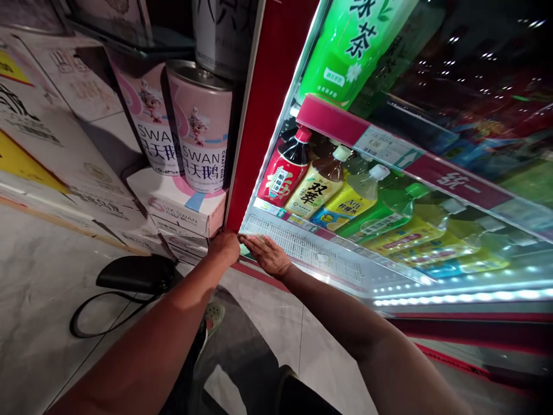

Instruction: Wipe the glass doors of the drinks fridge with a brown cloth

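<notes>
My left hand [224, 248] is closed at the lower corner of the cooler's red frame [244, 173], beside the white-and-pink SWAN boxes [184, 216]. What its fingers grip, if anything, is hidden. My right hand [270, 255] lies with its fingers stretched toward the left hand, at the front edge of the cooler's bottom. A small pale green patch shows under its fingers, too little to name. Behind it runs a white wire rack [311, 253]. Above the rack, a shelf holds a red drink bottle [285, 173], a cream-labelled bottle [317, 187] and several others.
Pink SWAN cans [203, 132] stand on the boxes to the left. A black bag [136, 273] with a strap lies on the tiled floor [38, 300]. A large green tea bottle [345, 57] stands on the upper shelf, above a pink price rail [332, 123].
</notes>
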{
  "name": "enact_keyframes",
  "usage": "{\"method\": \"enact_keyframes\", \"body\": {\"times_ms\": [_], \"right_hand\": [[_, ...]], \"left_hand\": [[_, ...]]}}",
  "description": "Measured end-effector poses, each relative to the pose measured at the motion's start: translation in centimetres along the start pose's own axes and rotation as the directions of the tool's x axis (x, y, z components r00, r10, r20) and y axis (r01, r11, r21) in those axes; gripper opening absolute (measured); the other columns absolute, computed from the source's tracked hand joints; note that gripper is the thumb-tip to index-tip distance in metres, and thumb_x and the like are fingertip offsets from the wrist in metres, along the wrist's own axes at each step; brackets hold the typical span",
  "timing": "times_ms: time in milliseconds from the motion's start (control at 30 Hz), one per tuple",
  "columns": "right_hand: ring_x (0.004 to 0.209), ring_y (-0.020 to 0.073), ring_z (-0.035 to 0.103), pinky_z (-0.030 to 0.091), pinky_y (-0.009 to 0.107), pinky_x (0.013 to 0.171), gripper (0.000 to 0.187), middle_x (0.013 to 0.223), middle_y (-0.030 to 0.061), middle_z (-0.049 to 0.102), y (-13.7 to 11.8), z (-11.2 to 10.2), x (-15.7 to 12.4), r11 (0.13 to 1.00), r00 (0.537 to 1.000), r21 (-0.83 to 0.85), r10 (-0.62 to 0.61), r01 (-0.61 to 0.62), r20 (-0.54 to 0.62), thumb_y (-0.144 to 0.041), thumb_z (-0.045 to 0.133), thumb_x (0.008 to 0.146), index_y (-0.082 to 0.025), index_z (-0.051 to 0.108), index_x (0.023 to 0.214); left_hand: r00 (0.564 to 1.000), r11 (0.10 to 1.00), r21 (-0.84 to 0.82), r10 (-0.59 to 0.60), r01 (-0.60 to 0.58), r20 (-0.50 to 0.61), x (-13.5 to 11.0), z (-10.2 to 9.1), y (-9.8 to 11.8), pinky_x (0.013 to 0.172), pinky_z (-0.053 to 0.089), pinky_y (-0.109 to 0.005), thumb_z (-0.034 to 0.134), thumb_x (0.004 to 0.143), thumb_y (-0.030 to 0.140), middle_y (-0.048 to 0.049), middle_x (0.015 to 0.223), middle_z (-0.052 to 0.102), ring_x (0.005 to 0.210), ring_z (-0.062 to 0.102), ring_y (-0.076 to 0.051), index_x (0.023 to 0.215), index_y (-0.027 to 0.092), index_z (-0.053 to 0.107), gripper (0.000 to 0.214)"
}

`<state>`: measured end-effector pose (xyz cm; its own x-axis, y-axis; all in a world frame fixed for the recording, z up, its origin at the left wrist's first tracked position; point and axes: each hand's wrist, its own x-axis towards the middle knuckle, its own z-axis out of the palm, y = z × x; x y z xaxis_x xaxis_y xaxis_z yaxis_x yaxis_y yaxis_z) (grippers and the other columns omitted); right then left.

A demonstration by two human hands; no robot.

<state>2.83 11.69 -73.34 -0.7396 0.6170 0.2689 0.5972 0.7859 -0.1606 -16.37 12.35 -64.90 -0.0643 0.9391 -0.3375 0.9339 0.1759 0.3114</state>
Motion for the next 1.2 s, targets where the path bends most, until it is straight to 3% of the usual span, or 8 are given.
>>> {"method": "enact_keyframes", "body": {"times_ms": [267, 533, 667, 800, 900, 1000, 1133, 1200], "right_hand": [[0.149, 0.0180, 0.044, 0.006, 0.049, 0.133, 0.060, 0.159, 0.0002, 0.047, -2.0, -7.9, 5.5, 0.961, 0.997, -0.271, -0.067, 0.058, -0.026, -0.012, 0.032, 0.106, -0.028, 0.029, 0.163], [0.154, 0.0230, 0.035, -0.010, 0.060, 0.130, 0.064, 0.162, -0.0030, 0.044, -3.7, -21.4, 10.1, 0.869, 0.977, -0.491, -0.153, 0.059, -0.152, -0.013, 0.039, 0.105, -0.037, 0.027, 0.162], [0.157, 0.0267, 0.027, -0.014, 0.063, 0.127, 0.063, 0.163, -0.0031, 0.042, -4.6, -25.8, 11.8, 0.802, 0.956, -0.595, -0.131, -0.055, -0.264, -0.012, 0.042, 0.102, -0.037, 0.035, 0.160], [0.158, 0.0264, 0.024, -0.007, 0.056, 0.131, 0.058, 0.163, 0.0046, 0.043, -4.8, -25.0, 12.4, 0.744, 0.936, -0.661, -0.154, -0.100, -0.316, -0.013, 0.043, 0.102, -0.024, 0.042, 0.158], [0.156, 0.0259, 0.031, 0.009, 0.054, 0.133, 0.052, 0.160, 0.0064, 0.048, -4.1, -22.4, 12.6, 0.761, 0.964, -0.648, -0.182, 0.011, -0.196, -0.018, 0.047, 0.102, -0.024, 0.051, 0.153], [0.150, 0.0264, 0.043, 0.026, 0.055, 0.130, 0.042, 0.147, 0.0067, 0.063, -3.7, -21.8, 13.2, 0.776, 0.967, -0.599, -0.256, 0.196, -0.015, -0.017, 0.052, 0.099, -0.026, 0.068, 0.136], [0.149, 0.0294, 0.044, 0.022, 0.063, 0.130, 0.040, 0.138, 0.0038, 0.070, -4.0, -27.4, 14.6, 0.758, 0.960, -0.609, -0.278, 0.236, 0.026, -0.012, 0.058, 0.094, -0.032, 0.074, 0.125], [0.151, 0.0297, 0.040, 0.013, 0.065, 0.131, 0.044, 0.145, 0.0030, 0.065, -4.5, -31.6, 15.4, 0.744, 0.965, -0.645, -0.257, 0.171, -0.041, -0.012, 0.059, 0.094, -0.033, 0.071, 0.130]], "left_hand": [[0.973, 0.991, -0.047, 0.111, -0.123, -0.201, -3.2, -3.9, 1.3, 0.106, 0.049, -0.037, 0.037, 0.097, 0.017, -0.0248, 0.131, 0.067, 0.126, 0.064, -0.031, 0.141, 0.002, 0.054, 0.049], [0.872, 0.954, -0.029, 0.260, -0.298, -0.415, -6.7, -7.0, 1.4, 0.108, 0.050, -0.039, 0.047, 0.097, 0.034, -0.0241, 0.143, 0.060, 0.138, 0.055, -0.033, 0.145, 0.002, 0.050, 0.057], [0.782, 0.902, -0.107, 0.296, -0.417, -0.548, -7.7, -7.6, 0.6, 0.112, 0.049, -0.042, 0.045, 0.097, 0.031, -0.0206, 0.152, 0.054, 0.139, 0.055, -0.030, 0.150, 0.008, 0.045, 0.058], [0.604, 0.819, -0.143, 0.279, -0.555, -0.747, -8.2, -9.5, 0.3, 0.121, 0.042, -0.046, 0.046, 0.095, 0.030, -0.0219, 0.157, 0.047, 0.146, 0.048, -0.030, 0.153, 0.007, 0.041, 0.062], [0.496, 0.763, -0.125, 0.278, -0.635, -0.822, -8.2, -12.9, 0.8, 0.123, 0.040, -0.048, 0.047, 0.095, 0.029, -0.0221, 0.158, 0.045, 0.149, 0.043, -0.031, 0.154, 0.007, 0.039, 0.062], [0.450, 0.711, -0.105, 0.316, -0.695, -0.835, -8.2, -17.8, 2.2, 0.124, 0.038, -0.048, 0.050, 0.094, 0.026, -0.0200, 0.159, 0.045, 0.150, 0.041, -0.030, 0.154, 0.011, 0.039, 0.063], [0.404, 0.666, -0.078, 0.350, -0.742, -0.845, -8.3, -24.5, 5.0, 0.127, 0.033, -0.044, 0.051, 0.093, 0.025, -0.0173, 0.161, 0.042, 0.151, 0.039, -0.027, 0.155, 0.010, 0.038, 0.064], [0.428, 0.677, -0.109, 0.325, -0.728, -0.843, -8.3, -27.2, 6.5, 0.127, 0.031, -0.042, 0.051, 0.093, 0.023, -0.0195, 0.160, 0.043, 0.152, 0.039, -0.027, 0.154, 0.006, 0.038, 0.064]]}}
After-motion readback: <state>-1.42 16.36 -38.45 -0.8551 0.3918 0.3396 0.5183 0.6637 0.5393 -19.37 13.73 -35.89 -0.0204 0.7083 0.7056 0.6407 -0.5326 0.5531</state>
